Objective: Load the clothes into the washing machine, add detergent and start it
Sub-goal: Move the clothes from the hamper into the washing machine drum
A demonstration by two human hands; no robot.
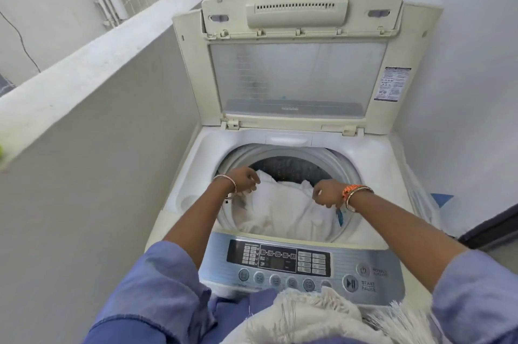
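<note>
Fringed cloth [322, 315] nearest; both hands' fingers [253, 185] gripping white laundry [283, 209] inside drum rim [280, 148].

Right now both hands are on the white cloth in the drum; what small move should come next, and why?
Probably push the white cloth further down. The left hand and right hand both grip it, and it is heaped up near the drum rim with the lid open. A fringed cream cloth lies near the control panel, seemingly not yet loaded, so it needs room.
</note>
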